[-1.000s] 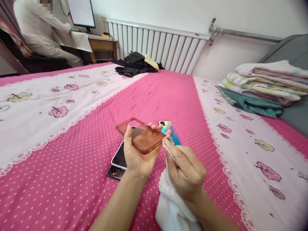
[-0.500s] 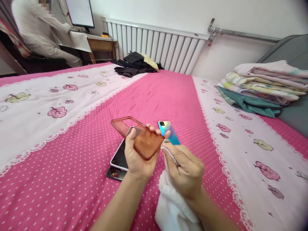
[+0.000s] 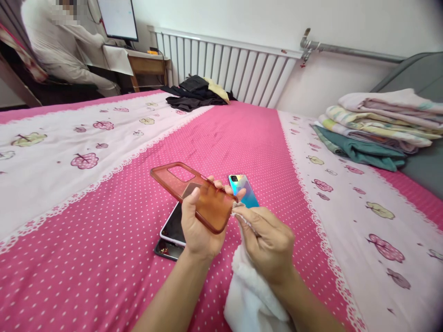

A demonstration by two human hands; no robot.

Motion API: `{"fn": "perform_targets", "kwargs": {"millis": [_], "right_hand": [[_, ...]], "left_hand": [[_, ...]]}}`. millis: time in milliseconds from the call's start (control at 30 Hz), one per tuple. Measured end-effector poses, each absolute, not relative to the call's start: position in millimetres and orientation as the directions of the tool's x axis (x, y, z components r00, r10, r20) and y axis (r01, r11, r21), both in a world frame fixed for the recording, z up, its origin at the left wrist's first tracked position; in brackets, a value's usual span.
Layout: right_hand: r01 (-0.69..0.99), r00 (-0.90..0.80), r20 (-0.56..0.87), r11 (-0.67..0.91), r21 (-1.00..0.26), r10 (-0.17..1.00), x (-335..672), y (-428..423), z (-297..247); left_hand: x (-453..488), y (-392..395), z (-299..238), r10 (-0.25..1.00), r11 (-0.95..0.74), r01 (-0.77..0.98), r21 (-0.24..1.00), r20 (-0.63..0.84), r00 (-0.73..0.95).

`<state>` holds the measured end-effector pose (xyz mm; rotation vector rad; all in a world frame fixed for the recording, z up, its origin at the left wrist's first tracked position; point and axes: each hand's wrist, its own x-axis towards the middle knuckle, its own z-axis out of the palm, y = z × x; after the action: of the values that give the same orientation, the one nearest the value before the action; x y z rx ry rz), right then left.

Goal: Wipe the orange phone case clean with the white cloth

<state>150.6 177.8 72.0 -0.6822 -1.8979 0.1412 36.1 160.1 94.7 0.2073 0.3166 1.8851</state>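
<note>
A clear orange-brown phone case (image 3: 212, 205) rests in my left hand (image 3: 199, 230), thumb on the near edge and fingers along the far edge. My right hand (image 3: 272, 240) pinches a white cloth (image 3: 251, 290), pressing its gathered tip to the right end of the case. The rest of the cloth hangs below my right hand. Behind my hands, a shiny blue phone (image 3: 245, 189) lies back up on the bed, partly hidden. Under my left hand, a dark-screened device with a white edge (image 3: 173, 226) lies over a black one (image 3: 169, 250); my hand covers part of both.
The pink dotted bedsheet (image 3: 114, 240) spreads all around. Dark clothes (image 3: 194, 92) lie at the far edge by a white radiator (image 3: 224, 60). Folded bedding (image 3: 377, 124) is stacked at right. A person (image 3: 58, 50) sits by a desk (image 3: 145, 64) with a monitor (image 3: 117, 18).
The phone case has shifted slightly left and turned a little in my left hand. My right hand keeps the cloth at the case's right end. The view has shifted slightly.
</note>
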Motion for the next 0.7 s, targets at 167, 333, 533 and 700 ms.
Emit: {"fn": "perform_targets", "kwargs": {"millis": [167,333,533,700], "right_hand": [[0.612,-0.293,0.894,0.785,-0.098,0.340,150.4,179.4,67.9],[0.664,-0.275,0.890,0.742,-0.098,0.364,149.3,177.6,65.1],[0.678,-0.185,0.888,0.709,-0.194,0.420,147.9,177.1,62.8],[0.613,-0.103,0.876,0.724,-0.317,0.471,150.1,177.2,72.2]], "left_hand": [[36.7,160.9,95.1,0.946,-0.294,-0.904,0.310,-0.039,-0.321],[38.9,160.1,98.0,0.943,-0.278,-0.913,0.297,-0.096,-0.319],[35.1,161.8,95.8,0.945,-0.208,-0.946,0.251,-0.200,-0.261],[31.4,162.9,94.6,0.951,-0.180,-0.963,0.198,-0.215,-0.222]]}}
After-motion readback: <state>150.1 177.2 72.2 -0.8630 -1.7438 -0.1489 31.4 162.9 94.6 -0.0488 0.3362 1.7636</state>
